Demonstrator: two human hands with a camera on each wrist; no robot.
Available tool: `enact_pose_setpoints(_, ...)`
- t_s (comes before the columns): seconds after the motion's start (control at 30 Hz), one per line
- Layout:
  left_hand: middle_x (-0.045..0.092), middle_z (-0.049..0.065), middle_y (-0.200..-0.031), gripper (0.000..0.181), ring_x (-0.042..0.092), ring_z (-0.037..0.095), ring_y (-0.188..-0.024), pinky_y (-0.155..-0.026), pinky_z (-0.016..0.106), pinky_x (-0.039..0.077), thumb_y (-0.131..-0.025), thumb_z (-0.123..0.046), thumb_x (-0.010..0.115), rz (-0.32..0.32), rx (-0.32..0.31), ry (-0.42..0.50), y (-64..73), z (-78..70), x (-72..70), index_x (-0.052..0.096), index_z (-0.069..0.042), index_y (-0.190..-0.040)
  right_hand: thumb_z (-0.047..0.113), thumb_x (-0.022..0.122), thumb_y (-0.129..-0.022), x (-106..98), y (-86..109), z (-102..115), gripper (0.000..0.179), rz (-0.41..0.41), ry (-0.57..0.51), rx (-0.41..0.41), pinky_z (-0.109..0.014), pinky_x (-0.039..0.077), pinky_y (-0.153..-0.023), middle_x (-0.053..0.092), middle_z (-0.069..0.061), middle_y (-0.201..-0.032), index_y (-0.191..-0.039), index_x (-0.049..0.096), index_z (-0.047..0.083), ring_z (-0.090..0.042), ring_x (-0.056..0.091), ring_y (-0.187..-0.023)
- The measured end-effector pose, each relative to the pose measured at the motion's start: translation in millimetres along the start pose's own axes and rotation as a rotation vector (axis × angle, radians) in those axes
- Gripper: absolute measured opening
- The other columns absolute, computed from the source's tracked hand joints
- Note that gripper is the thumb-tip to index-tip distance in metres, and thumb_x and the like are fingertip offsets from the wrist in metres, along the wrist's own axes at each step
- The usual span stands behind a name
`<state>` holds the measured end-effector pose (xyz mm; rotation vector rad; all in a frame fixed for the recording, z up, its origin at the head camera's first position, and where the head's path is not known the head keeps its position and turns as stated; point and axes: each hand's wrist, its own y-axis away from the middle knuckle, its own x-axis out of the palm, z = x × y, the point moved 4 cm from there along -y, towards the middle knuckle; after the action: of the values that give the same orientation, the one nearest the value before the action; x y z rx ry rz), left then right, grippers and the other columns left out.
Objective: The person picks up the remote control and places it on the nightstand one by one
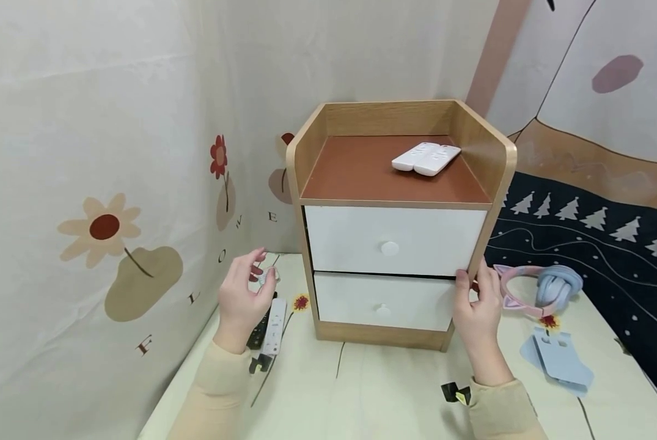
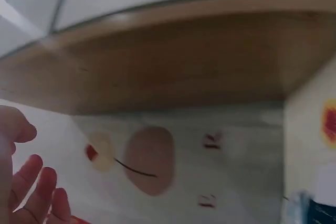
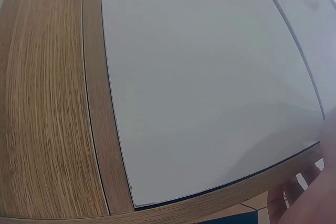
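Observation:
A small wooden cabinet with two white drawers stands on the table, both drawer fronts closed. My right hand grips its right side edge, the thumb on the front and the fingers round the side panel. In the right wrist view that hand's fingers show at the lower right corner. To the left of the cabinet my left hand is held in the air, fingers loosely bent, with nothing in it. The left wrist view shows its fingers apart from the cabinet's side panel.
Two white remotes lie on the cabinet's brown top. Below my left hand are a white remote and a black remote. Right of the cabinet lie a cat-ear headset and light-blue cards. A printed curtain borders the table.

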<state>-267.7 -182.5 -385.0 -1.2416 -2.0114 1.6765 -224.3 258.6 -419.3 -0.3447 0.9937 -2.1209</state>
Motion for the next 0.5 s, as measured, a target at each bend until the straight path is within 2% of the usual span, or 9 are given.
enact_pose_setpoints(0.1,0.074,0.018,-0.117,0.05,0.071,0.03,-0.086,-0.068,0.043,0.057,-0.091,-0.008,0.08,0.091,-0.061,-0.122,16.9,21.0,5.9,0.07,-0.004,-0.14,0.01,0.067,-0.108,0.0,0.6,0.9,0.053,-0.003,0.0,-0.005,0.001,0.044,-0.098,0.059,0.009,-0.12,-0.159,0.059,0.011,0.013,0.052,-0.115)
enact_pose_setpoints(0.23,0.072,0.018,-0.126,0.056,0.07,0.033,-0.095,-0.071,0.05,0.054,-0.094,-0.017,0.081,0.232,-0.21,-0.205,43.9,50.6,11.7,0.065,-0.009,-0.148,0.011,0.067,-0.108,0.4,0.2,-0.2,0.052,0.003,0.007,-0.003,0.0,0.043,-0.099,0.063,0.0,-0.121,-0.16,0.058,0.011,0.012,0.052,-0.117)
enact_pose_setpoints(0.3,0.07,0.019,-0.13,0.058,0.069,0.034,-0.1,-0.076,0.052,0.055,-0.097,-0.021,0.08,0.295,-0.28,-0.232,57.5,64.1,14.6,0.063,-0.01,-0.151,0.008,0.066,-0.108,0.5,0.0,-1.8,0.054,0.012,0.008,0.008,0.0,0.044,-0.099,0.062,0.005,-0.12,-0.16,0.058,0.011,0.011,0.051,-0.117)
enact_pose_setpoints(0.37,0.069,0.021,-0.132,0.059,0.07,0.038,-0.104,-0.082,0.056,0.057,-0.098,-0.022,0.081,0.331,-0.321,-0.248,68.5,75.0,17.1,0.062,-0.009,-0.152,0.005,0.066,-0.107,0.5,0.3,-3.2,0.055,0.022,0.003,0.021,0.0,0.044,-0.099,0.059,0.015,-0.121,-0.161,0.057,0.011,0.011,0.051,-0.118)
enact_pose_setpoints(0.43,0.068,0.024,-0.132,0.059,0.069,0.042,-0.108,-0.089,0.059,0.057,-0.098,-0.023,0.081,0.351,-0.339,-0.255,76.8,83.5,20.4,0.062,-0.008,-0.152,0.003,0.066,-0.105,0.0,0.6,-3.2,0.056,0.022,-0.002,0.022,-0.001,0.045,-0.098,0.055,0.023,-0.123,-0.161,0.057,0.01,0.01,0.05,-0.119)
enact_pose_setpoints(0.5,0.067,0.026,-0.132,0.059,0.068,0.047,-0.114,-0.095,0.062,0.055,-0.098,-0.024,0.081,0.365,-0.348,-0.258,82.6,89.4,23.4,0.063,-0.007,-0.151,0.001,0.066,-0.104,-0.5,0.5,-2.1,0.056,0.014,-0.001,0.014,0.0,0.045,-0.098,0.054,0.025,-0.124,-0.159,0.058,0.008,0.01,0.05,-0.12)
